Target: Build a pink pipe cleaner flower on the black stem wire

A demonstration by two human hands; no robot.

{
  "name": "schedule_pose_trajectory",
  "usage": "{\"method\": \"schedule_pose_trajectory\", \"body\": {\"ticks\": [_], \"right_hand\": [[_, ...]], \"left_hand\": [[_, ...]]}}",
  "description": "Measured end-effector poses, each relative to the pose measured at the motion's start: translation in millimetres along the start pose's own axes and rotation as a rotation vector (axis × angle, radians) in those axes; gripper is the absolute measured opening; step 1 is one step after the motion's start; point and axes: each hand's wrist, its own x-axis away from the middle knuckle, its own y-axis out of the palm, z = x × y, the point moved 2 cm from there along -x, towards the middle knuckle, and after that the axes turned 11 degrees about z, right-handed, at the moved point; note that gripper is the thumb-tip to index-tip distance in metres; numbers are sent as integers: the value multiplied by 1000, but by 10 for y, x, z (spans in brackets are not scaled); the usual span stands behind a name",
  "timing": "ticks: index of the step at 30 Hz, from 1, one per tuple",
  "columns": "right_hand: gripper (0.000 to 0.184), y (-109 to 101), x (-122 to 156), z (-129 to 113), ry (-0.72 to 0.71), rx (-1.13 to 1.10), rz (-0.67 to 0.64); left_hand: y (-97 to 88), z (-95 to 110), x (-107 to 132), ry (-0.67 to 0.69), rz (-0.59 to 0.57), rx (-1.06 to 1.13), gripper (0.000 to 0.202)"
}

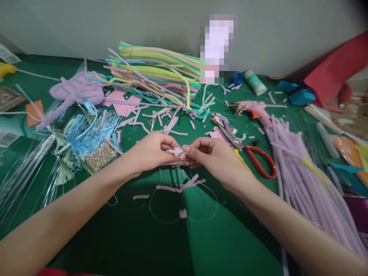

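Note:
My left hand [151, 151] and my right hand [214, 157] meet over the middle of the green table [218, 245]. Both pinch the same small pale-pink pipe-cleaner piece [177, 153] between thumb and fingers. A thin clear wire [161, 214] loops down from the hands onto the table. Below the hands lie a few cut pink pieces [179, 186] and a tiny pink curl [183, 213].
Red-handled scissors [253, 155] lie right of my right hand, a pink glue gun [255, 109] behind them. Long lilac pipe cleaners [304, 172] fill the right side, a multicoloured bundle [155, 71] the back. A lilac unicorn shape [74, 92], blue threads [86, 132] and a glue stick [255, 82] are nearby.

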Motion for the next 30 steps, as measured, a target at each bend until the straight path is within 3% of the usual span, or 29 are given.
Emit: {"method": "schedule_pose_trajectory", "body": {"ticks": [6,12,15,20,30], "right_hand": [[41,-34,-21,-18,135,-63,-34],[47,-105,-17,-57,196,-14,-186],[35,-129,-12,-73,189,64,-253],[19,-116,-28,-20,162,41,-202],[28,-44,5,-6,73,46,-122]], "left_hand": [[-179,53,25,105,-224,-233,23],[-281,60,4,103,-189,-173,20],[-270,55,-7,81,-178,-152,26],[-250,61,-1,85,-153,-149,25],[-201,35,1,117,-137,-149,21]]}}
